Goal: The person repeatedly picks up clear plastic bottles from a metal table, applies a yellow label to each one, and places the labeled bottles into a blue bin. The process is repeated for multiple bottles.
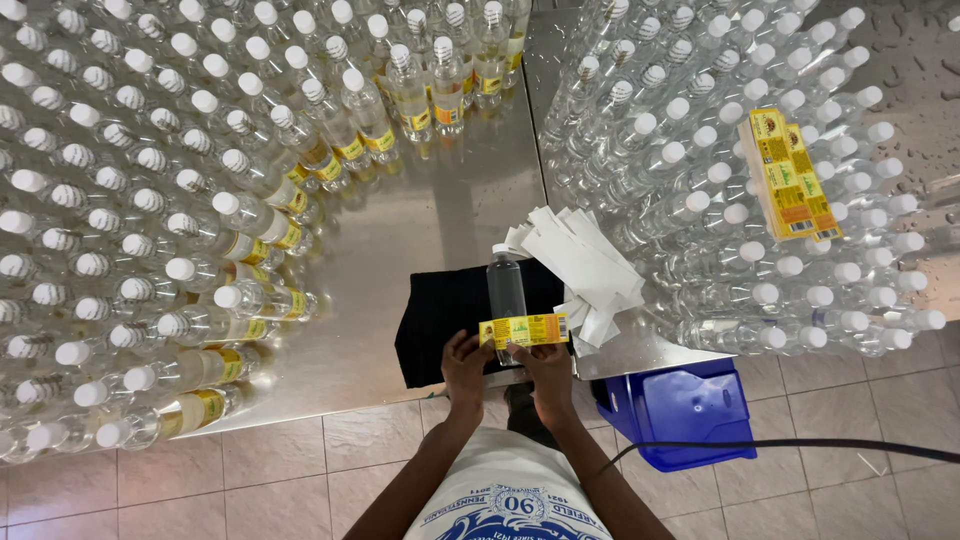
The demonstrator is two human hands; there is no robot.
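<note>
Bottle point(506, 290) lies between both hands' grip, yellow label point(524, 330) across it.

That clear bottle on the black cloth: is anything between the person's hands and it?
Nothing visible. The left hand and right hand already press a yellow label across the clear bottle, which lies on the black cloth. The white paper strips lie beside it.
</note>
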